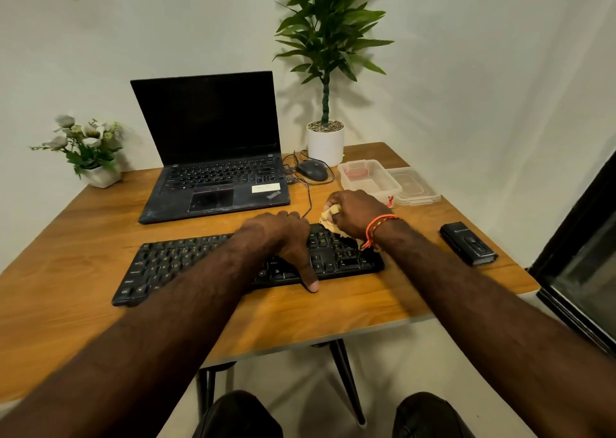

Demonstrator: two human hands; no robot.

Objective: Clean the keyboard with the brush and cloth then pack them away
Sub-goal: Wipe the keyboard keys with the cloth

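Cloth (330,219) in right hand (358,212) on keyboard (186,264)

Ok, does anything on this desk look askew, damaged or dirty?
The open black laptop looks grimy: pale smudges cover its palm rest and touchpad. The black external keyboard lies at an angle to the wooden desk's front edge, with the left hand resting on it and the right hand gripping a yellow cloth.

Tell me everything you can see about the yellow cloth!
The crumpled pale yellow cloth looks soft and is bunched into a wad. The right hand grips it, fingers curled round it, so only part shows. It presses on the far right corner of the flat black keyboard, over the number keys. A bit peeks out under the wrist with the orange thread bracelet.
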